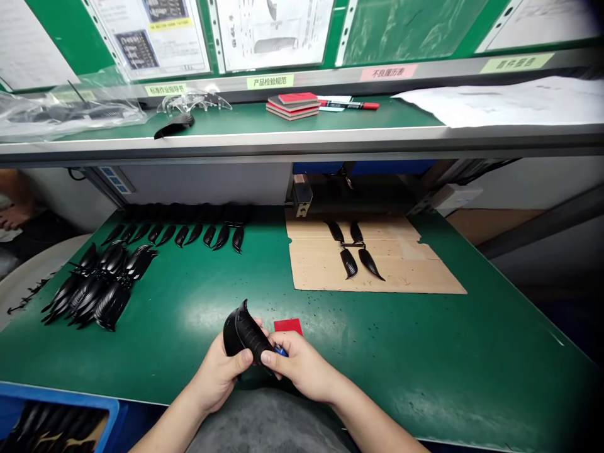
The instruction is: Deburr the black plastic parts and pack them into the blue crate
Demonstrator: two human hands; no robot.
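Note:
In front of my body, my left hand (pixel 221 372) grips a pair of black, leaf-shaped plastic pieces (pixel 250 330) with curved, ribbed surfaces and a pointed tip facing up. My right hand (pixel 304 365) is closed at the lower right end of these pieces, its thumb pressed on the black plastic. A small blue tool (pixel 280 350) with a metal end sticks out between the right fingers; most of it is hidden, so I cannot tell its kind. Just beyond the right hand, a red square pad (pixel 288 326) lies on the green table.
Stacked black leaf-shaped parts (pixel 113 283) lie at the left, with a row of them (pixel 193 233) behind. More parts (pixel 356 248) rest on a cardboard sheet (pixel 425 274). A blue crate (pixel 61 395) stands lower left. The shelf (pixel 236 135) crosses above; another person's hand (pixel 12 217) shows far left.

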